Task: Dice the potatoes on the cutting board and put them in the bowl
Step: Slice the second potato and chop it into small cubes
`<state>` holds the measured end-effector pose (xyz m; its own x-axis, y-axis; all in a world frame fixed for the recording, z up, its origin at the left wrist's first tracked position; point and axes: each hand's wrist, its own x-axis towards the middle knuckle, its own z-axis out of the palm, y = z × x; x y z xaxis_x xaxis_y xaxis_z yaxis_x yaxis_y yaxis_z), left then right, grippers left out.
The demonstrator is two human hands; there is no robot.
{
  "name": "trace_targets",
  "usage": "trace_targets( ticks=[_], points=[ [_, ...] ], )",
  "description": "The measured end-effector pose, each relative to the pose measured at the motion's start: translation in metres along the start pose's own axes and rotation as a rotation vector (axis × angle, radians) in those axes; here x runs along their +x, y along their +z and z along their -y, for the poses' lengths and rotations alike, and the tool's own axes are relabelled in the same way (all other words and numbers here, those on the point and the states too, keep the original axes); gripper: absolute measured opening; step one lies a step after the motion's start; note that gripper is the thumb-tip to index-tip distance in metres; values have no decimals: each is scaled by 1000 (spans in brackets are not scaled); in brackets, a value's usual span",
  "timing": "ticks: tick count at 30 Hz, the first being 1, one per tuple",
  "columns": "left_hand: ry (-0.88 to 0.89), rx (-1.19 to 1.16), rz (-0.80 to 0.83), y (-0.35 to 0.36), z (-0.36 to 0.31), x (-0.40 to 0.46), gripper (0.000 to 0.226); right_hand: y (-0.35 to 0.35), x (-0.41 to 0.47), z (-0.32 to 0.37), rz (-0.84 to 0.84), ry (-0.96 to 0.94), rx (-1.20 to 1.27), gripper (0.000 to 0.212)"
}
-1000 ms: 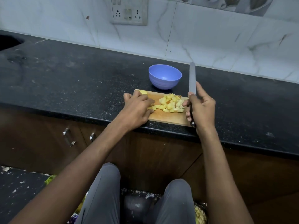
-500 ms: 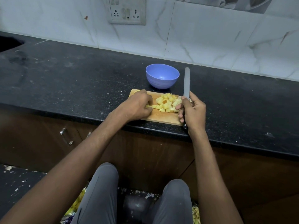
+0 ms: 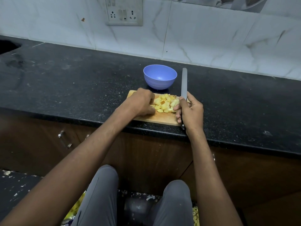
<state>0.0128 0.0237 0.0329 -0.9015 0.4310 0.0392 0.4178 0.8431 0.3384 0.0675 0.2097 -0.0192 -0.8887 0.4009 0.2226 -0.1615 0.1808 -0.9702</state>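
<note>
A heap of yellow diced potato (image 3: pixel 165 103) lies on a small wooden cutting board (image 3: pixel 160 118) at the counter's front edge. My left hand (image 3: pixel 142 101) rests on the board's left part with fingers curled against the left side of the heap; whether it holds pieces is hidden. My right hand (image 3: pixel 189 112) grips the dark handle of a knife (image 3: pixel 184 84), whose blade points away toward the wall, right of the heap. A blue bowl (image 3: pixel 160 76) stands just behind the board with nothing visible inside.
The black stone countertop (image 3: pixel 73 82) stretches left and right, speckled with white bits. A sink opening (image 3: pixel 7 46) is at far left. A wall socket (image 3: pixel 124 13) sits on the tiled backsplash. Cabinet handles (image 3: pixel 64 139) lie below; my knees are under the counter edge.
My left hand slid right across the board, covering the potato piece that showed at the board's far left corner. My right hand with the knife stayed beside the heap.
</note>
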Motion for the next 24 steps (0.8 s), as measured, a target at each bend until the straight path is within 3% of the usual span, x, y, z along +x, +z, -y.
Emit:
trace_targets(
  ticks=[5,10,14,19,24],
  points=[
    [-40,-76,-84,4,7,-3,19,-1,-2,3,7,-8,25,32],
    [-93,-396,-91,5,13,-5,15,-1,-3,5,5,6,51,25],
    [-52,-585,-212,6,5,-4,10,-2,-3,6,3,8,80,22],
    [53,-483,-272,15,-13,9,2,-2,-2,3,-1,2,86,21],
    [67,-473,-311,23,-4,12,17,-2,-3,4,2,-3,93,18]
  ],
)
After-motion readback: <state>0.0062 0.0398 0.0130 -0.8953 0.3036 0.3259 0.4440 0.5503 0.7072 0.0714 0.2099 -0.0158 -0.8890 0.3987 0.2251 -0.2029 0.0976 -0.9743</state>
